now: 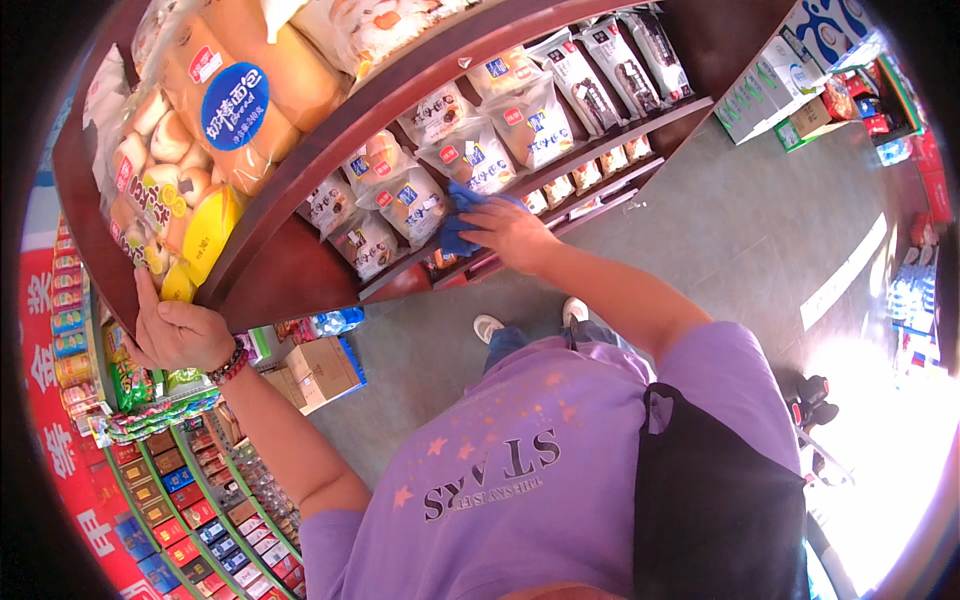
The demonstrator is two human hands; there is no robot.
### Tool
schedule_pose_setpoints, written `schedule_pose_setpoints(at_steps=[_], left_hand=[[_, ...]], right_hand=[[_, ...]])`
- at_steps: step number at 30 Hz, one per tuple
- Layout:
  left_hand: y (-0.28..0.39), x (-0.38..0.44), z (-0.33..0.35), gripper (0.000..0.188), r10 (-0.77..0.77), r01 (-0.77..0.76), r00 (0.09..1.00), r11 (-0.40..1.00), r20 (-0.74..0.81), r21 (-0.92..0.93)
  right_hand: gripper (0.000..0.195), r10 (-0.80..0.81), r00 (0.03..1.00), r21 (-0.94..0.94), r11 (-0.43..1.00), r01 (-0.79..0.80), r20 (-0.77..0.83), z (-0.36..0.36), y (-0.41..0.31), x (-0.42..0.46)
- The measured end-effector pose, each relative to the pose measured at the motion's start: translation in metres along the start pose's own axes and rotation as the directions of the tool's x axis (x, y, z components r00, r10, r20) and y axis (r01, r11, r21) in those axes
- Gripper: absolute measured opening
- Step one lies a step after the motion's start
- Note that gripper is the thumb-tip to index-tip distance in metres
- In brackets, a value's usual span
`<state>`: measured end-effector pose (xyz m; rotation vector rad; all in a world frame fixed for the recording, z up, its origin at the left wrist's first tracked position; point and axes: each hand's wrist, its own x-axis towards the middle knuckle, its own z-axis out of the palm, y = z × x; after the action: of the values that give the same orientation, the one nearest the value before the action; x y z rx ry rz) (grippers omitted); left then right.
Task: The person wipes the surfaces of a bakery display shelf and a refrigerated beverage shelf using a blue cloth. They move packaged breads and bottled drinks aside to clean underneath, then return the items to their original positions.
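Note:
My right hand [512,231] presses a blue cloth [459,225] against the front edge of a dark red wooden shelf [420,262], just below a row of packaged breads [474,157]. The fingers are spread over the cloth, and part of it is hidden under them. At the upper left, my left hand [182,330] rests on the corner of the shelf unit's upper board, its fingers beside a yellow-cornered bag of small buns [161,180]. It touches the edge and holds no object that I can see. A beaded bracelet circles the left wrist.
Larger bread bags [262,90] lie on the top board. Under the unit's left end stand cardboard boxes [322,373] on the grey floor [420,341]. Racks of small boxes [184,499] fill the lower left. Milk cartons [769,90] are stacked at the upper right. Strong light enters at the lower right.

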<state>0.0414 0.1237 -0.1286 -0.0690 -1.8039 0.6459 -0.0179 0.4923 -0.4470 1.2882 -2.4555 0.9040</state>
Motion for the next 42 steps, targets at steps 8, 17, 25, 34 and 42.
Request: schedule_pose_setpoints(at_steps=[8,17,25,34,42], left_hand=[[0.021,0.005,-0.009,0.042,-0.094,0.101,0.991,0.992,0.091,-0.076],[0.063,-0.012,-0.014,0.054,-0.241,0.259,0.963,0.947,0.117,-0.187],[0.102,0.012,-0.013,0.046,-0.136,0.154,0.988,0.867,0.072,-0.473],[0.101,0.012,-0.005,0.042,-0.177,0.167,0.984,0.851,0.027,-0.497],[0.102,0.007,-0.002,0.045,-0.169,0.168,0.985,0.835,0.046,-0.524]], right_hand=[[0.063,0.550,0.833,0.283,0.809,-0.515,-0.057,-0.069,0.016,-0.072],[0.049,0.184,0.757,0.028,0.976,-0.214,-0.627,-0.255,-0.035,-0.005],[0.051,-0.281,0.883,-0.389,0.913,0.125,-0.376,-0.276,-0.124,0.136],[0.055,-0.211,0.974,-0.568,0.813,0.125,-0.088,-0.266,-0.132,0.261],[0.053,-0.398,0.879,-0.299,0.899,0.318,-0.262,-0.244,-0.179,0.303]])
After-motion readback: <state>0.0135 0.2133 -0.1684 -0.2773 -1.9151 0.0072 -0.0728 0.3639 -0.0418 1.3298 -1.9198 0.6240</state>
